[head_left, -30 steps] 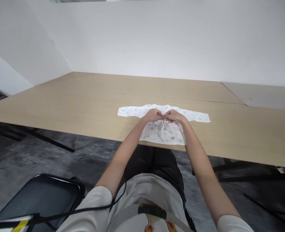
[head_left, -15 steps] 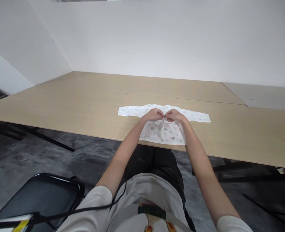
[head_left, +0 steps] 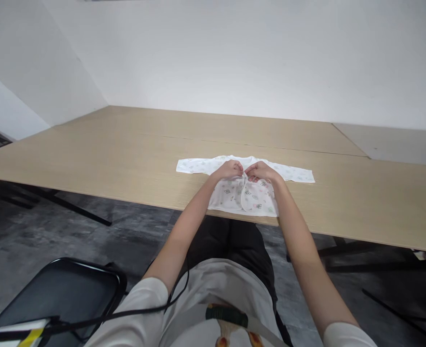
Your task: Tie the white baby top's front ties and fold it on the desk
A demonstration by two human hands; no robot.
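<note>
A small white printed baby shirt lies spread on the table near its front edge, sleeves out to both sides and neckline away from me. My left hand is closed in a pinch on the shirt's front opening, lifting the fabric edge slightly. Just right of it, my right hand rests on the other side of the opening, its fingers bent and partly spread. Whether the right fingertips grip any cloth is hard to make out. The middle of the shirt is partly hidden under both hands.
The wooden table runs wide in front of me, up to a white wall. A black chair stands at lower left with a white and yellow item on it. A black cable crosses my left sleeve.
My hands have drawn slightly apart at the shirt's front opening, and the right fingers have loosened from their pinch. The shirt has stayed in place.
</note>
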